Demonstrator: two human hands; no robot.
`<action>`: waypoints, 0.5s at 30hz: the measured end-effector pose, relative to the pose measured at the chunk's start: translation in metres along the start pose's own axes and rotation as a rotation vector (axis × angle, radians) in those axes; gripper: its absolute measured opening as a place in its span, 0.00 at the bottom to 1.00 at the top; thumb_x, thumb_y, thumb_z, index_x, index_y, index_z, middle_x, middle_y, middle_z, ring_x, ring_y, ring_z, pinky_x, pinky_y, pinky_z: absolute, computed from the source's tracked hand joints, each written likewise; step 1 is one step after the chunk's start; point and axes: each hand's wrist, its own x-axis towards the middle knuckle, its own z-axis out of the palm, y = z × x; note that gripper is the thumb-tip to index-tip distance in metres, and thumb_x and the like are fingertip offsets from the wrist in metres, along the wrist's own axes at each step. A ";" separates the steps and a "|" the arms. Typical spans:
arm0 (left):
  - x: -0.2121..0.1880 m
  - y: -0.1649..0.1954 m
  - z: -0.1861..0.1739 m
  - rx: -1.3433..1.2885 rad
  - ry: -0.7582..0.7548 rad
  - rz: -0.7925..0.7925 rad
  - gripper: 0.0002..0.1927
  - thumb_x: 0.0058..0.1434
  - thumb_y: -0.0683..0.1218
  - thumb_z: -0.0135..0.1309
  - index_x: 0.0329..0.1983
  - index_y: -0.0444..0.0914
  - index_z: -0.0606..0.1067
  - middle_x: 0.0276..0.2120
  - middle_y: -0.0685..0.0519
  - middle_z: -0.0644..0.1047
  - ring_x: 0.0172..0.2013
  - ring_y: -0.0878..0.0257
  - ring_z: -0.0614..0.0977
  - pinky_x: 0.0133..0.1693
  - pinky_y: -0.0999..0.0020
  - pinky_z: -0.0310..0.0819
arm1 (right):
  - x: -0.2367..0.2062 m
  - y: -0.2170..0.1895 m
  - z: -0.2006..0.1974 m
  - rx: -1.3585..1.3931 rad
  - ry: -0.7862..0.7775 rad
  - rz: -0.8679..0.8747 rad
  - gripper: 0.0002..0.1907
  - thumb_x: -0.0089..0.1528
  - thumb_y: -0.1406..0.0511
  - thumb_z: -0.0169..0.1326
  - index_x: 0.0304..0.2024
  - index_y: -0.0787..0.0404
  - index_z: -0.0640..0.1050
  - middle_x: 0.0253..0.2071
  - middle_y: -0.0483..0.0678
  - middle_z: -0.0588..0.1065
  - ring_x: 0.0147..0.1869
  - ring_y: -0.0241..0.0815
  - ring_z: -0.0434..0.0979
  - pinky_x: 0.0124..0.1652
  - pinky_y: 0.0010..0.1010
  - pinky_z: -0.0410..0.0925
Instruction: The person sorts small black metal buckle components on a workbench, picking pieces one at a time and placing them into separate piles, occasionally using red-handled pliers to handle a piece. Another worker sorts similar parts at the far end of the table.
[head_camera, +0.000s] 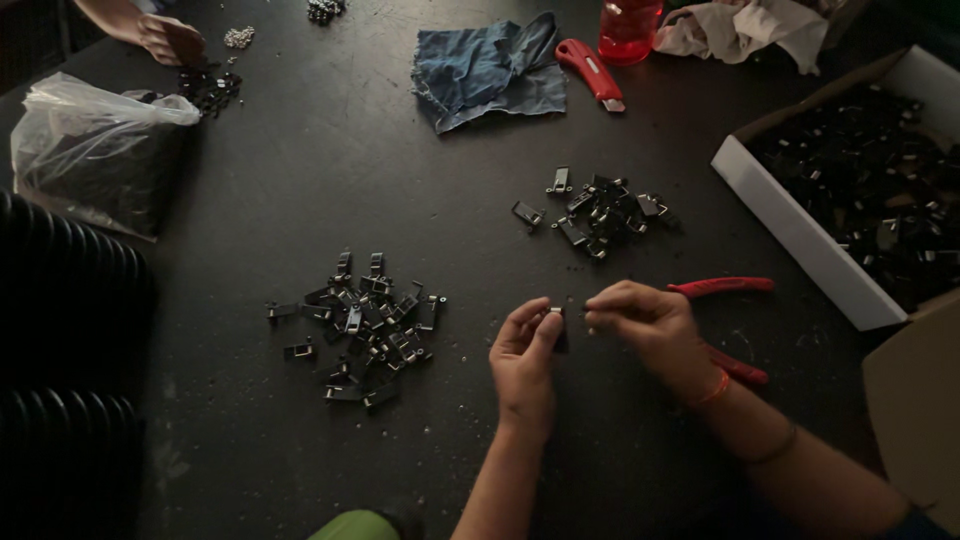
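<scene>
Now the left hand (524, 362) pinches a small dark metal clip (557, 322) between thumb and forefinger, its pale silvery end showing just above the thumb. The right hand (645, 325) sits just beside it, fingertips drawn together at the clip's right edge; whether they nip a tiny part of their own is too small to tell. The clip is short, flat and black, held upright above the dark table (330, 170) between the two hands.

Far to the left of the hands a clear plastic bag (95, 150) slumps open, filled with dark pieces. Beyond it, another person's hand (168, 38) rests by a little scatter of black bits. Just left of the left hand lies a loose pile of clips (360, 325), black with bright ends. Ahead of the hands sits a smaller heap of clips (600, 212), and beyond that a crumpled blue cloth (485, 70) and a red utility knife (592, 72). Red-handled pliers (725, 330) lie under and beside the right hand. Well to its right, a white cardboard box (800, 235) holds a deep mass of the same black clips.
</scene>
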 end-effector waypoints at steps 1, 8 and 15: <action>-0.001 0.001 0.001 0.007 -0.004 -0.007 0.16 0.64 0.44 0.59 0.54 0.35 0.78 0.41 0.53 0.81 0.41 0.66 0.81 0.45 0.72 0.76 | 0.000 -0.002 -0.001 0.054 0.009 0.006 0.08 0.61 0.76 0.58 0.42 0.67 0.83 0.42 0.50 0.80 0.43 0.37 0.82 0.44 0.24 0.76; -0.001 0.005 0.002 0.123 -0.038 -0.037 0.17 0.65 0.43 0.57 0.56 0.33 0.79 0.44 0.50 0.83 0.45 0.64 0.83 0.49 0.70 0.78 | -0.002 0.001 -0.002 -0.059 -0.057 -0.039 0.08 0.61 0.75 0.58 0.43 0.66 0.83 0.42 0.49 0.81 0.44 0.36 0.82 0.42 0.24 0.77; -0.009 0.001 0.009 0.202 -0.131 -0.021 0.16 0.64 0.43 0.57 0.53 0.32 0.79 0.43 0.49 0.84 0.45 0.63 0.85 0.50 0.65 0.81 | 0.002 0.006 -0.005 -0.047 -0.023 0.010 0.08 0.61 0.76 0.56 0.42 0.67 0.82 0.42 0.50 0.80 0.45 0.36 0.83 0.44 0.24 0.77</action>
